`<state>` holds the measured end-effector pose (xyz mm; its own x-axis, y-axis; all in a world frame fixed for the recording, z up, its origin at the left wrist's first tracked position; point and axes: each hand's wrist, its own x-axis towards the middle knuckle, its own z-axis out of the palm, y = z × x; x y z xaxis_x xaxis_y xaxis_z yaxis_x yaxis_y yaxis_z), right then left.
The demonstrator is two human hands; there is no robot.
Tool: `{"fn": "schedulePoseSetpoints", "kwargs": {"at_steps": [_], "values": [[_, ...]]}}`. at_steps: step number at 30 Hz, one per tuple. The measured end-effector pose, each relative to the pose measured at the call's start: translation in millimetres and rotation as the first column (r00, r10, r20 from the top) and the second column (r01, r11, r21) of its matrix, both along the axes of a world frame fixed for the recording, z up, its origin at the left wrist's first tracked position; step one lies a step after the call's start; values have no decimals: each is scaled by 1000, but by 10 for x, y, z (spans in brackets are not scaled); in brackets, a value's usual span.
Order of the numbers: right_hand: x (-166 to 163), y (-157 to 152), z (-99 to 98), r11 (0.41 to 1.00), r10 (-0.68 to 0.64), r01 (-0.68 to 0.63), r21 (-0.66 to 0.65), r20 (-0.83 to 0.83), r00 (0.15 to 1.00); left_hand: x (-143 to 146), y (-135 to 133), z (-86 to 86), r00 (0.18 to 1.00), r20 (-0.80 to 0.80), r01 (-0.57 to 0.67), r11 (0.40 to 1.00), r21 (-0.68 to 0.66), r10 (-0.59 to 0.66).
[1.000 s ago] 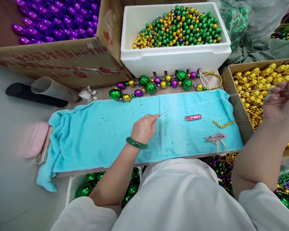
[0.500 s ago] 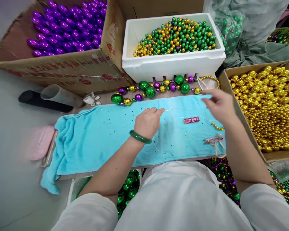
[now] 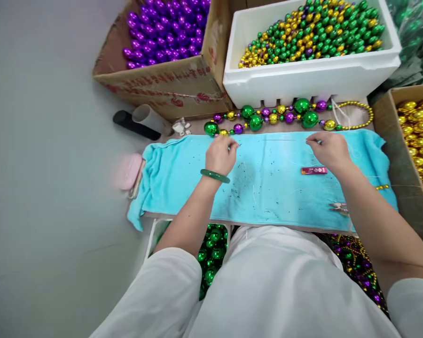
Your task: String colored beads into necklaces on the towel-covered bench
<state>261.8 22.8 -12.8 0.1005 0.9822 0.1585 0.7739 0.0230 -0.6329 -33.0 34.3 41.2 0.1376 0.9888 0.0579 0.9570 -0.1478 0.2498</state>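
Over the turquoise towel (image 3: 183, 173), my left hand (image 3: 221, 155) has its fingers pinched together; a tiny dark tip shows at them, too small to name. My right hand (image 3: 329, 149) pinches the end of a thin straight strand (image 3: 282, 140), which runs left towards my other hand; thread or needle, I cannot tell. Just behind both hands lies a string of large green, purple and gold beads (image 3: 255, 122). Below my right hand are a small pink packet (image 3: 314, 171) and thread snips (image 3: 339, 208). Short gold beads (image 3: 382, 187) peek out beside my right forearm.
Behind stand a carton (image 3: 162, 84) of purple beads and a white foam box (image 3: 313, 77) of mixed beads. A carton (image 3: 391, 141) of gold beads is at right. On the left are a black cylinder (image 3: 136, 126), a clear cup (image 3: 150, 119) and a pink case (image 3: 131, 172).
My view has swung left, so the scene sits further right. My right hand has closed into a pinch on the strand. My left hand has moved nearer the bead string, its pointing finger now drawn in.
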Motion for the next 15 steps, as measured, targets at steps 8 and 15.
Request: {"fn": "schedulePoseSetpoints", "kwargs": {"at_steps": [8, 15], "values": [[-478, -457, -164, 996, -19, 52, -74, 392, 920, -59, -219, -732, 993, -109, -88, 935, -343, 53], [-1635, -1141, -141, 807, 464, -344, -480, 155, 872, -67, -108, -814, 993, 45, -76, 883, -463, 109]]}}
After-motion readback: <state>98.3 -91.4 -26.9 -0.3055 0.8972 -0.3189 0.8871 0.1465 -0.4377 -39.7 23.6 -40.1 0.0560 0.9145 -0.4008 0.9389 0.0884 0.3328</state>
